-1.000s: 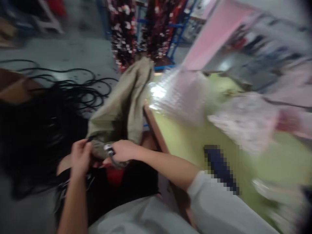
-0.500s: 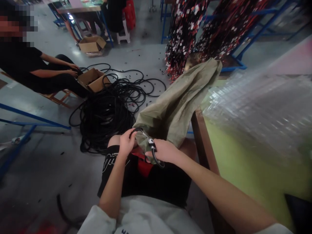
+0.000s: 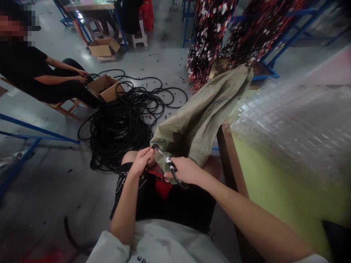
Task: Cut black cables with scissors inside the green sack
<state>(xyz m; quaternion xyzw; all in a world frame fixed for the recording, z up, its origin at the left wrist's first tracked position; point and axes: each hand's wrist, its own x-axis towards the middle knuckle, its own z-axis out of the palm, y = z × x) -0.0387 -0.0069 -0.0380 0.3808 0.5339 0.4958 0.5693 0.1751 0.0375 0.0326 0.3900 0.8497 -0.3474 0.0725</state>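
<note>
My right hand (image 3: 184, 170) is closed around a pliers-like hand tool (image 3: 168, 160) with a metal nose, a pale round pivot and a dark curved handle. A short bent piece of black cable (image 3: 155, 146) meets the tool's tip. Pinching that cable is my left hand (image 3: 144, 159), just left of the tip; its fingertips partly hide the cable end. Both hands are above my lap, at the mouth of an olive woven sack (image 3: 203, 113) that lies open before me. Something red (image 3: 163, 188) lies on my lap below the hands.
A big tangle of black cable (image 3: 117, 131) covers the floor ahead left, beside a cardboard box (image 3: 108, 89) and a seated co-worker (image 3: 41, 80). On my right stands a table with a brown edge (image 3: 233, 157), clear plastic packaging on it. Wire bundles (image 3: 208, 40) hang behind the sack.
My left fingers have shifted slightly right, and the black cable loop between them and the tool's tip looks shorter and more sharply bent. My right hand keeps its hold on the tool.
</note>
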